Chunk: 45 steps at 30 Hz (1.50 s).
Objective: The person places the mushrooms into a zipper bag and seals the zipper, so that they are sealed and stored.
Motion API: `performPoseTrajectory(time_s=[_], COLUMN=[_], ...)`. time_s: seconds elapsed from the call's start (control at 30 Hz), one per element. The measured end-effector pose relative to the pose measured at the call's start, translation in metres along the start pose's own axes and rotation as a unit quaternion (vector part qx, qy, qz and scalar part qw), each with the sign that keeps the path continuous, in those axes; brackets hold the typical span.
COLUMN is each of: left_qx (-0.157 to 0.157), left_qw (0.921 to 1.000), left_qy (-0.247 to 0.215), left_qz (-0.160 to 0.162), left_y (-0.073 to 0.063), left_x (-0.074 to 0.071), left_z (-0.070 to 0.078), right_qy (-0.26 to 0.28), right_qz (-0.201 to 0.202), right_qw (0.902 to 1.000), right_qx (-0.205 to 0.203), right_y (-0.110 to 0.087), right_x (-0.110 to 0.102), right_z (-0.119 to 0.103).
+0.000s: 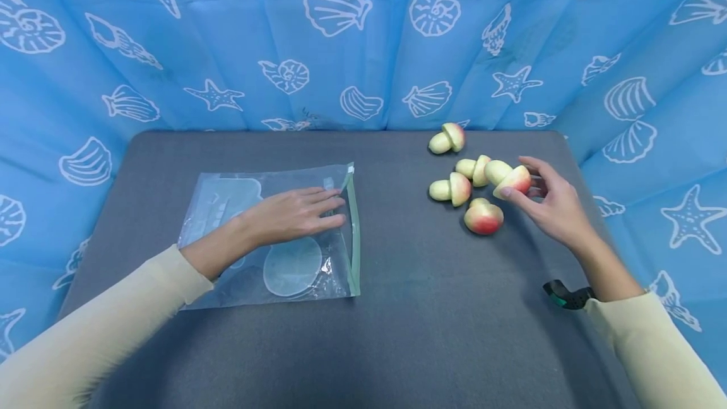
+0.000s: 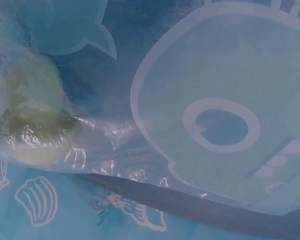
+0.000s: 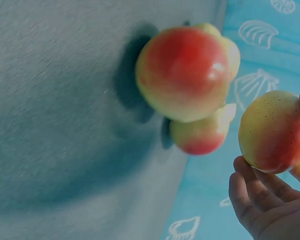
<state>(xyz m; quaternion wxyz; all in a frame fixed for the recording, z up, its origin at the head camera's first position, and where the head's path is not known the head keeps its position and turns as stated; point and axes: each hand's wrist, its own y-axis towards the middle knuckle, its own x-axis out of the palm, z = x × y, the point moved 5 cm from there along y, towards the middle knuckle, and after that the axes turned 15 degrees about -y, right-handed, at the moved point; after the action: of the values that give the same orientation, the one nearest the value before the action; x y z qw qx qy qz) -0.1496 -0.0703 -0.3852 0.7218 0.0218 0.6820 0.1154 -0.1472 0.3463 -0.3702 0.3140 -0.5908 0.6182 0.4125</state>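
A clear zip bag (image 1: 227, 289) with pale printed shapes and a green zip edge lies flat on the left of the table. My left hand (image 1: 298, 214) rests over it, fingers fairly straight and tips near the zip edge. In the left wrist view a blurred yellow-green shape (image 2: 35, 100) shows through the plastic; its kind is unclear. My right hand (image 1: 548, 197) holds a toy mushroom (image 1: 514, 182), red and yellow cap, between thumb and fingers above the table. The right wrist view shows that mushroom's cap (image 3: 272, 132) against the fingertips.
Several more toy mushrooms lie close together beside the right hand, among them a front one (image 1: 484, 216), a left one (image 1: 450, 189) and a back one (image 1: 447, 138). Behind the grey table (image 1: 397, 333) hangs a blue shell-patterned curtain (image 1: 375, 36).
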Motion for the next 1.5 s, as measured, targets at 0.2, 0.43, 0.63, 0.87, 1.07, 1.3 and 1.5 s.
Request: performPoseTrajectory(time_s=[0.2, 0.43, 0.63, 0.87, 1.07, 1.3, 1.5], left_qx=[0.002, 0.007, 0.012, 0.012, 0.015, 0.013, 0.006], left_qw=[1.0, 0.9999, 0.9999, 0.9998, 0.9998, 0.9998, 0.9999], left_qy=[0.007, 0.01, 0.011, 0.018, 0.012, 0.015, 0.012], left_qz=[-0.004, -0.001, 0.005, -0.001, 0.006, 0.002, -0.006], left_y=[0.001, 0.001, 0.001, 0.002, 0.003, 0.003, 0.003], left_x=[-0.001, -0.002, -0.003, -0.004, -0.004, -0.003, -0.002], left_z=[-0.001, 0.0, -0.001, -0.001, -0.001, 0.0, 0.0], right_qy=[-0.005, 0.012, 0.023, 0.02, 0.02, 0.017, 0.023], right_qz=[-0.008, -0.031, -0.046, -0.064, -0.074, -0.084, -0.11], right_qw=[0.9997, 0.9983, 0.9964, 0.9935, 0.9915, 0.9871, 0.9806], right_qx=[-0.023, -0.047, -0.066, -0.092, -0.105, -0.135, -0.161], right_y=[0.003, 0.007, 0.008, 0.011, 0.013, 0.011, 0.007], right_x=[0.0, 0.005, 0.017, 0.031, 0.039, 0.058, 0.076], right_z=[-0.02, -0.038, -0.053, -0.072, -0.085, -0.093, -0.107])
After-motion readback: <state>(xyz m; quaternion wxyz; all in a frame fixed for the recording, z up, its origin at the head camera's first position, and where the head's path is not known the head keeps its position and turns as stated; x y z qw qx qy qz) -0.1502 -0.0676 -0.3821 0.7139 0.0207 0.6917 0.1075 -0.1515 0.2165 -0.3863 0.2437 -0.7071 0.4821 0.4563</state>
